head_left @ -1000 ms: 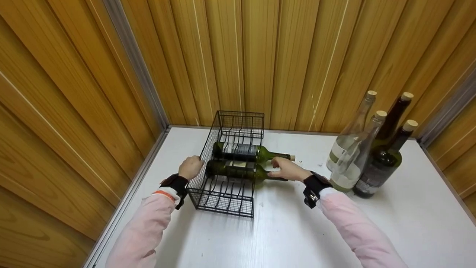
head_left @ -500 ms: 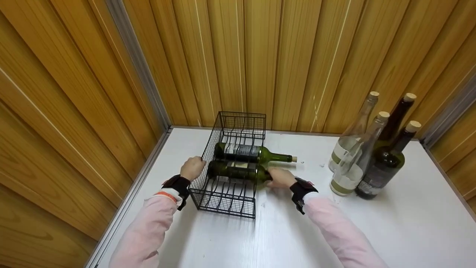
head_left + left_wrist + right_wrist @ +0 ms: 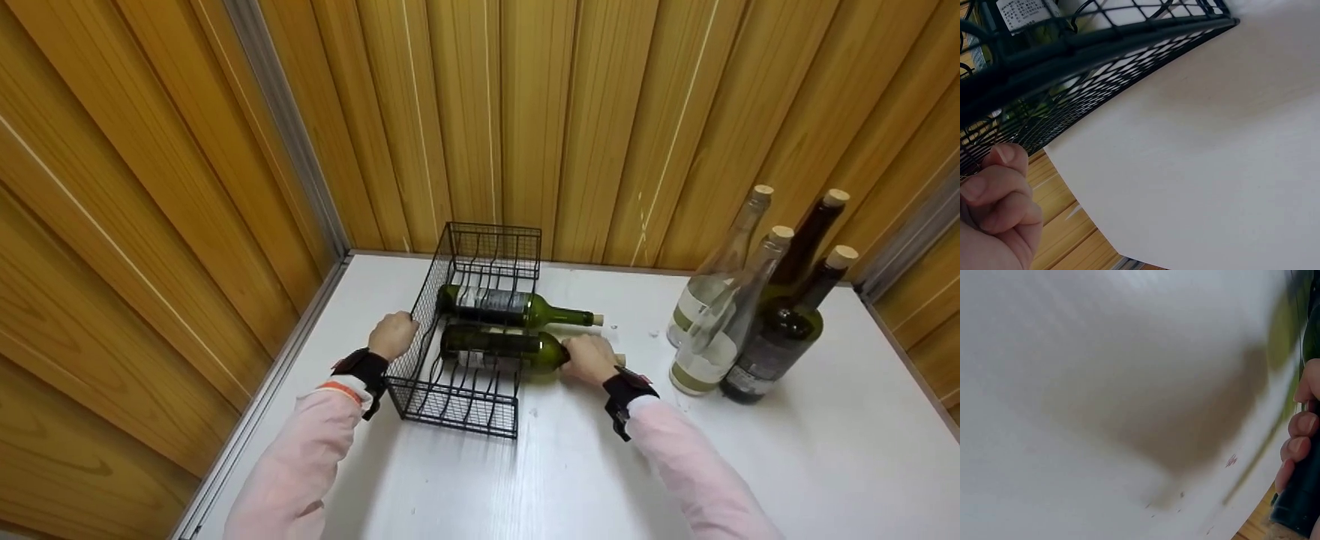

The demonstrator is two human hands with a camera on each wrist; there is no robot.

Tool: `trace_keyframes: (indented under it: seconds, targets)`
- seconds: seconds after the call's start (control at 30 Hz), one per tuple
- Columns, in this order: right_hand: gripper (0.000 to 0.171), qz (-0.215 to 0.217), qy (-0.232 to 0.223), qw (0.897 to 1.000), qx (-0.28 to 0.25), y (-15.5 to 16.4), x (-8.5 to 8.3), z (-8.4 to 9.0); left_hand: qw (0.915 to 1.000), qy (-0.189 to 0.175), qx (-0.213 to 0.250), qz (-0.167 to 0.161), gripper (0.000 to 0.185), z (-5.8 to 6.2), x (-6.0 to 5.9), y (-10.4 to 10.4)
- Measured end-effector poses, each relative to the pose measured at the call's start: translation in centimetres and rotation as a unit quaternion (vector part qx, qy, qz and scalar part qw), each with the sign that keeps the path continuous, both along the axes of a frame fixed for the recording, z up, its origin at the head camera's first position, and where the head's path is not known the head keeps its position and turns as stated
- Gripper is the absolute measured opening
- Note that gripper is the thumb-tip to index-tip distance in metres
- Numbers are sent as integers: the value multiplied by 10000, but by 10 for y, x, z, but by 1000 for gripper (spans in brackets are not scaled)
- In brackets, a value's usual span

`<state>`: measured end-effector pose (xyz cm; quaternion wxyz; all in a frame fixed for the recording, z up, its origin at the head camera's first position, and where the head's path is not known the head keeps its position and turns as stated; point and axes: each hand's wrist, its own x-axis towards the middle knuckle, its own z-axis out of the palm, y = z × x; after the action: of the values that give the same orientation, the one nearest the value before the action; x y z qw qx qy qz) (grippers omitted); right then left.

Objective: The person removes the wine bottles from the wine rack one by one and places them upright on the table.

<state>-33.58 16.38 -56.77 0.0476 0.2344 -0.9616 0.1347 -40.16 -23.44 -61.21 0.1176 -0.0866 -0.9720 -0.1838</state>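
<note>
gripping the neck of the nearer green bottle (image 3: 499, 347), the right hand (image 3: 590, 358) has its fingers (image 3: 1297, 447) curled round the dark glass, while the left hand (image 3: 393, 335) is closed on the left wall of the black wire rack (image 3: 465, 405), knuckles against the mesh (image 3: 1067, 112). that bottle lies on its side across the rack's wire cradles, body inside, neck and shoulder sticking out of the open right side over the white desk (image 3: 570, 480); a second green bottle (image 3: 510, 306) lies in the cradle just behind it, parallel and close, its cork pointing right. to do this step well, i'd judge the bottle should travel straight along its own axis, kept level so the base rides in one cradle groove and does not hop into the neighbour's or knock the bottle behind; the left hand's hold on the rack matters, since the light frame would likely skid on the smooth desk. four upright corked bottles (image 3: 750, 315) stand well to the right, apart from the work. both lying bottles carry pale labels, and a white label with small print shows through the mesh in the left wrist view, but none of the writing can be read.
</note>
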Motion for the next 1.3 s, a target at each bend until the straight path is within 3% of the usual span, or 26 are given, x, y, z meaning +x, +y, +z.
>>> trace_keyframes:
  seconds: [0.1, 0.13, 0.2, 0.27, 0.33, 0.37, 0.43, 0.57, 0.63, 0.73, 0.77, 0.87, 0.93, 1.0, 1.03, 1.1, 1.23, 1.3]
  targets:
    - [16, 3, -133, 9999, 16, 11, 1, 2, 10000, -56, 15, -24, 35, 3, 1, 0]
    - [16, 15, -157, 9999, 23, 14, 1, 2, 9999, 121, -24, -31, 33, 3, 1, 0]
    - [15, 21, -168, 9999, 19, 21, 2, 4, 9999, -135, 23, -4, 34, 14, 9, 4]
    - [15, 2, -155, 9999, 54, 28, 4, 5, 10000, -46, 21, 0, 33, 14, 8, 4]
    - [14, 2, -143, 9999, 68, 35, 6, 6, 9996, -281, 100, -2, 38, 14, 7, 2]
    - [14, -1, -119, 9999, 96, 38, 7, 7, 9996, -239, 92, -98, 41, 12, 6, 1]
    - [16, 2, -80, 9999, 135, 45, 10, 8, 9992, 305, -13, -270, 42, 7, 5, 0]
    - [21, -18, 30, 9999, 164, 57, 14, 12, 9995, -282, 98, -85, 35, 64, 43, 23]
    - [21, -39, 100, 9997, 208, 63, 15, 16, 9962, -841, 167, 176, 29, 95, 63, 36]
    - [20, 22, 199, 9993, 331, 70, 17, 23, 9972, -700, 244, 125, 44, 110, 76, 41]
    - [20, 53, 224, 9990, 378, 72, 18, 24, 9981, -574, 220, 38, 44, 108, 76, 39]
    - [21, 112, 284, 9983, 490, 77, 19, 31, 9998, 42, 120, -132, 43, 61, 44, 20]
    - [22, 149, 367, 9978, 525, 80, 20, 35, 9997, -243, 85, 0, 30, 31, 19, 8]
    - [23, 197, 439, 9974, 545, 82, 21, 40, 9999, -104, 41, 10, 31, -6, -9, -6]
    - [24, 233, 490, 9969, 564, 83, 21, 42, 10000, -94, 19, 17, 31, -12, -13, -9]
    - [25, 288, 569, 9961, 617, 85, 22, 48, 9987, -489, 125, 43, 38, -7, -11, -8]
    - [26, 302, 721, 9940, 763, 88, 24, 58, 9998, -132, 119, -135, 42, 11, 5, -1]
    - [27, 272, 791, 9928, 855, 90, 25, 62, 9988, -372, 278, -126, 45, 23, 13, 2]
